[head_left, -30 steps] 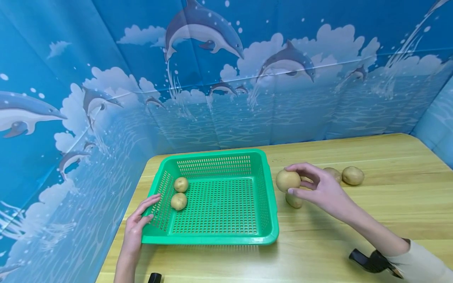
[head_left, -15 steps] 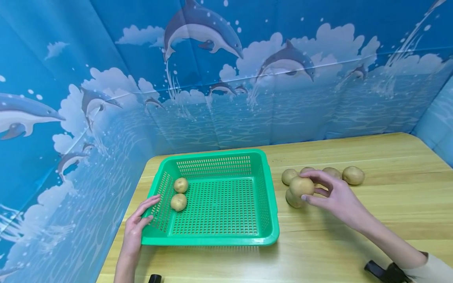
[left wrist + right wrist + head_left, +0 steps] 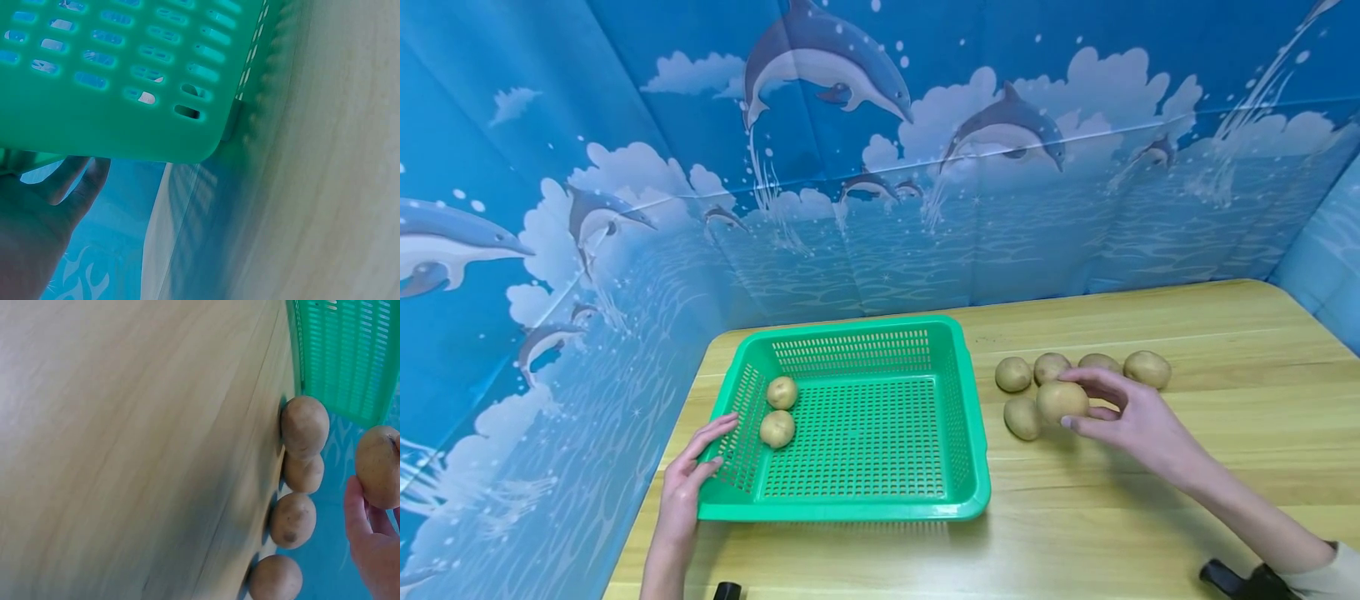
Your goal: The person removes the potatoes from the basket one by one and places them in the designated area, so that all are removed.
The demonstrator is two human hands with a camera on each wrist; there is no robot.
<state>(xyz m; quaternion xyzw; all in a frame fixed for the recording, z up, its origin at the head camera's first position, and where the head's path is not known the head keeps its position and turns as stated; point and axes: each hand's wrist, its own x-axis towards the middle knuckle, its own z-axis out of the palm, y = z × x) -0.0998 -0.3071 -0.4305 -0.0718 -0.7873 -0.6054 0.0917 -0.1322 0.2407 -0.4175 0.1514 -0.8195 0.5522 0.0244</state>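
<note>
A green plastic basket point(image 3: 857, 510) with slotted walls stands on the table, holding two potatoes, an upper one point(image 3: 782, 392) and a lower one point(image 3: 777, 429), by its left wall. My left hand point(image 3: 683, 483) rests on the basket's left rim, fingers reaching over it; the left wrist view shows this hand point(image 3: 44, 219) below the rim, fingertips partly hidden. My right hand point(image 3: 1131, 421) pinches a potato point(image 3: 1062, 403) between thumb and fingers, just right of a loose potato point(image 3: 1022, 418) on the table. In the right wrist view the held potato point(image 3: 380, 467) hangs off the tabletop.
Behind the held potato, several loose potatoes lie in a row, from a left one point(image 3: 1013, 374) to a right one point(image 3: 1147, 369). The wooden table point(image 3: 1247, 417) ends at a blue dolphin-print curtain point(image 3: 1000, 233) at the back and left.
My right hand has carried its potato rightward and slightly down, from beside the basket to the right of the front loose potato. The left hand and the basket stay put.
</note>
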